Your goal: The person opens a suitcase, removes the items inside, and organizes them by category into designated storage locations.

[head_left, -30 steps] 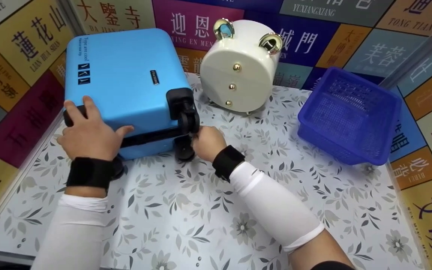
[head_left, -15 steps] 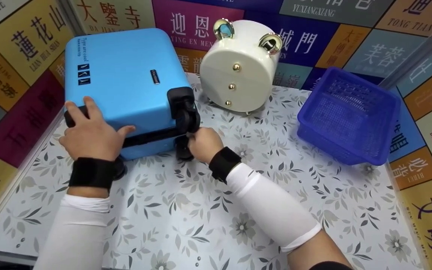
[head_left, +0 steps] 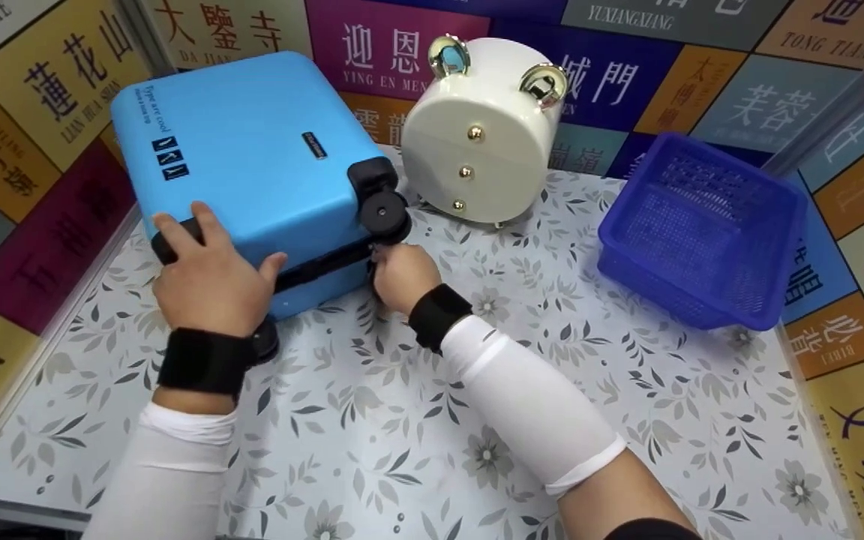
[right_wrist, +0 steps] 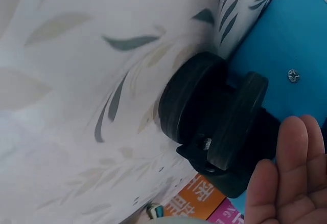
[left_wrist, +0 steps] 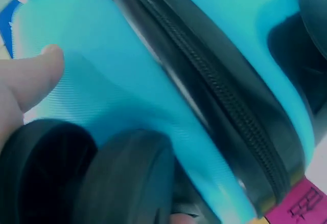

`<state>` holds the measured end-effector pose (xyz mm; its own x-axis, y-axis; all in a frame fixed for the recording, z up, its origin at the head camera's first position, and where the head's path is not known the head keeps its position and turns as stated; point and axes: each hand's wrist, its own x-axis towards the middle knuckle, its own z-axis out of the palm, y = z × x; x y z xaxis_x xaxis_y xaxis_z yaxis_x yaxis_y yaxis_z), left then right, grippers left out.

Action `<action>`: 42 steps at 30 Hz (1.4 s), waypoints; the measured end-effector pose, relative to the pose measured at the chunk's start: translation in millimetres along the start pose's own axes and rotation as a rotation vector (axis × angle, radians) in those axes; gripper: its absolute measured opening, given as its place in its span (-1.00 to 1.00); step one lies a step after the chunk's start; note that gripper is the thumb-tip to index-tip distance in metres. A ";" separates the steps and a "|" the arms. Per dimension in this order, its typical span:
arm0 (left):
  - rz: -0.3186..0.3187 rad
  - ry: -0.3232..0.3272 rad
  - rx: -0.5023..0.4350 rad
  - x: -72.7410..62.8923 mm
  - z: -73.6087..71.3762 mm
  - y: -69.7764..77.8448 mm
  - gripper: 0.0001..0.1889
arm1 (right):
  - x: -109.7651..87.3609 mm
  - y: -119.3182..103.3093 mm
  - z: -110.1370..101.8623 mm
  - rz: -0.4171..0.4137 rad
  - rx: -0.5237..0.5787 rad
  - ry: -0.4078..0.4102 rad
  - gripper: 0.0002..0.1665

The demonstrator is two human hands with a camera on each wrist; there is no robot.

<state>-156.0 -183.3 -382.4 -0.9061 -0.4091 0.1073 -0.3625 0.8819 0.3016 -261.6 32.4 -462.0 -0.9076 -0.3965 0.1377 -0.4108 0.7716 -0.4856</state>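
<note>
A light-blue suitcase (head_left: 244, 150) lies flat on the left of the table, its wheeled end toward me. My left hand (head_left: 214, 281) grips its near left corner, fingers over the top edge and thumb along the end face. In the left wrist view, black wheels (left_wrist: 127, 178) sit beside that thumb, below the black zipper (left_wrist: 225, 88). My right hand (head_left: 406, 277) is curled at the zipper by the right wheel (head_left: 385, 213), pinching what appears to be the zipper pull, mostly hidden. The right wrist view shows its other fingers beside a black caster (right_wrist: 214, 116).
A white rounded case (head_left: 477, 150) with gold ear-like rings and gold studs stands behind, close to the suitcase's right side. At the right is a blue plastic basket (head_left: 672, 285). Panels with printed characters (head_left: 612, 82) border the leaf-patterned table (head_left: 372, 450).
The suitcase has turned, its near end swinging to the right. My left hand has moved right with the corner. The right hand has shifted slightly left and up along the zipper line.
</note>
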 end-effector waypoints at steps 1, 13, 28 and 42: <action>0.026 -0.007 -0.015 -2.9 -1.7 2.0 0.17 | 3.1 2.2 -1.2 0.023 -0.004 0.001 -0.70; 0.276 -0.124 -0.148 17.7 -39.3 -51.0 -0.28 | 23.5 18.6 -9.1 0.185 -0.002 -0.017 -0.64; 0.407 0.165 -0.485 27.1 21.5 -55.9 -0.37 | 33.0 16.6 -13.7 0.193 0.012 -0.009 -0.72; 0.517 0.038 -0.460 17.9 21.5 -79.2 -0.02 | 36.4 12.6 -6.5 0.193 -0.005 -0.014 -0.67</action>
<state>-148.3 -255.3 -424.8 -0.9262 0.0218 0.3764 0.2511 0.7805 0.5726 -300.4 30.9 -457.5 -0.9684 -0.2476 0.0300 -0.2293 0.8367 -0.4974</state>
